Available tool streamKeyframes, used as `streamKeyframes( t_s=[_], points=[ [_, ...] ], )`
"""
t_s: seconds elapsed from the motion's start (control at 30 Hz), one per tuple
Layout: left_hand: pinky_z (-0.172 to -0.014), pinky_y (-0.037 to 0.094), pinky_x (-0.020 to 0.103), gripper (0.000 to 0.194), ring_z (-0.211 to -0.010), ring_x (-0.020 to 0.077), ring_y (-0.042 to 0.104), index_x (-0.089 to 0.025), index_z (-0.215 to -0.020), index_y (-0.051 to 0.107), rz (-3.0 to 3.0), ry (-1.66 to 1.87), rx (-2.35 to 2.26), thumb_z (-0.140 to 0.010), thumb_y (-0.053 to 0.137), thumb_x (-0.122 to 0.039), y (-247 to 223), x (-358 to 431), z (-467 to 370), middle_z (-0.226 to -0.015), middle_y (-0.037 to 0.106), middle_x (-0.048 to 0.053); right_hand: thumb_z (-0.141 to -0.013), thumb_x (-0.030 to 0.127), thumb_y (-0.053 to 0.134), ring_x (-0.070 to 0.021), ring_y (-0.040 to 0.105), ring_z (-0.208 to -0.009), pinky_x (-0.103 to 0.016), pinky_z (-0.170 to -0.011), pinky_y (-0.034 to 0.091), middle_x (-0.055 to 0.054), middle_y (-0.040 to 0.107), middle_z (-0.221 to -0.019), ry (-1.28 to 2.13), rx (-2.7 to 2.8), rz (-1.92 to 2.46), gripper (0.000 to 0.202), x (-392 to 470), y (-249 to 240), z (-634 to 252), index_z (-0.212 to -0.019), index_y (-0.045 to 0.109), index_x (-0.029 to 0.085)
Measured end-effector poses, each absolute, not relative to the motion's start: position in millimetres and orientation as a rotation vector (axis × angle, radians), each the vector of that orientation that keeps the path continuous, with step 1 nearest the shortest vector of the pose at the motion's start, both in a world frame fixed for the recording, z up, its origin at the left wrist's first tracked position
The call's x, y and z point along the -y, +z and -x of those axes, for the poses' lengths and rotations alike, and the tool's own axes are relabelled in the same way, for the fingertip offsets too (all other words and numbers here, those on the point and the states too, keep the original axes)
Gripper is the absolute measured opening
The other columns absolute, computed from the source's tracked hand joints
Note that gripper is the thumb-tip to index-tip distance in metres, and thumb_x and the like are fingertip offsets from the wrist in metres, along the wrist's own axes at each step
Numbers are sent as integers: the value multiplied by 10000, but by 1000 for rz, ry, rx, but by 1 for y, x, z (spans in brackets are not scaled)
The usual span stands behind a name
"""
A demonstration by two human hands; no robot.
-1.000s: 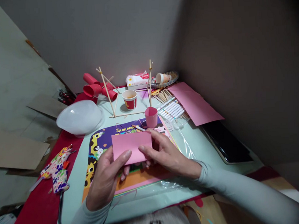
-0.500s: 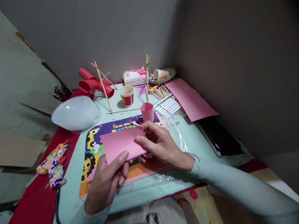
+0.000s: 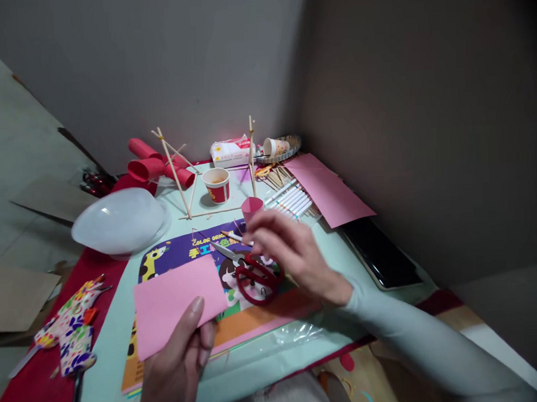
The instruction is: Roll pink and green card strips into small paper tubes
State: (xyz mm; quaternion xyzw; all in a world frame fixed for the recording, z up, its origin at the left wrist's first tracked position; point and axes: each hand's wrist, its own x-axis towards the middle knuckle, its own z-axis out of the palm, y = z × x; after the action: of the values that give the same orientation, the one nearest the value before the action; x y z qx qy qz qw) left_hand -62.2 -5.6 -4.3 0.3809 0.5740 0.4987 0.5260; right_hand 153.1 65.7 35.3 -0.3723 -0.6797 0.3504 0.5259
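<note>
Clamped between thumb and fingers, the pink paper [image 3: 169,298] was held by the left hand [image 3: 170,371], with the thumb pressed on its upper face, and it was tilted above the left part of the origami book [image 3: 261,312]. With its fingers bent, the right hand [image 3: 302,259] hovered over the book's far right part, close to the rear end of the pencil [image 3: 234,236]; whether its fingertips touched the pencil or were apart from it, I cannot tell. Red-handled scissors [image 3: 241,262] lay on the cover between the two hands, blades toward the far left. Just beyond the right hand was a small pink cup [image 3: 252,207], its lower part hidden. Farther back on the worktop [image 3: 233,367], a red and white paper cup [image 3: 217,191] stood upright near the frame of sticks [image 3: 172,170], with red paper tubes [image 3: 146,169] to its left and a tissue pack [image 3: 232,154] behind. A patterned cup [image 3: 277,147] lay on its side in a shallow basket [image 3: 296,143]. White markers [image 3: 296,203], large pink sheets [image 3: 329,188] and a flat black device [image 3: 381,258] were on the right side; a translucent bowl [image 3: 117,222] and a floral-patterned object [image 3: 77,352] were on the left.
</note>
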Motion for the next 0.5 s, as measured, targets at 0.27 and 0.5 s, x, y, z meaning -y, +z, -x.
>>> streamKeyframes(
  t_s=[0.27,0.5],
  points=[
    [-445,387,282,448,-435,110,351,-230,-548,478,-736,1262,-1289,-767,791,-462,0,-7,61,-445,401,-45,-813,548,790,-415,512,-1365,-597,-1101,423,-227,532,-1478,377,1879,1264,1025,-135,11,-167,-1616,258,196],
    [-436,407,275,468,-417,109,399,-217,-532,510,-616,1198,-1220,-676,878,-467,-11,-2,67,-435,432,-45,-860,304,737,-262,685,-916,-451,-910,556,-99,703,-1125,570,1749,1132,970,-133,0,-158,-1647,178,206]
  ],
)
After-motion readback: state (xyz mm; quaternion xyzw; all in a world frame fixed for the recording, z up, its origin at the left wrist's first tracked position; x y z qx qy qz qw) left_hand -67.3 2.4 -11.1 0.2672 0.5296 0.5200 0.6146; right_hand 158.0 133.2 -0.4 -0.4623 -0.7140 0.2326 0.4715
